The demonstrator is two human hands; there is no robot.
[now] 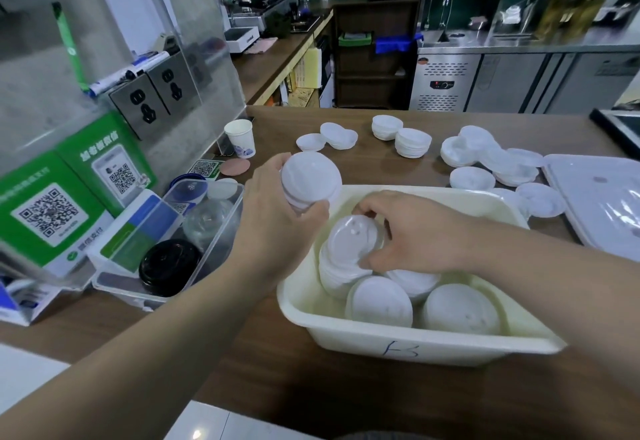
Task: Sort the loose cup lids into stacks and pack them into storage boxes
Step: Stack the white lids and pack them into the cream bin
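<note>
A white storage box [408, 344] marked with a letter stands on the wooden counter in front of me, with several stacks of white cup lids [381, 302] inside. My left hand [273, 221] grips a short stack of white lids [308, 183] just above the box's far left corner. My right hand [412, 235] reaches into the box and its fingers curl round the top of a lid stack [349, 243] there. More stacks [412, 141] and loose lids [491, 159] lie on the counter behind the box.
A clear plastic box [194, 231] with a black lid and clear lids sits left of the storage box. A paper cup [240, 138] stands behind it. A clear box lid [602, 197] lies at the right. QR-code signs [48, 211] and wall sockets are at the left.
</note>
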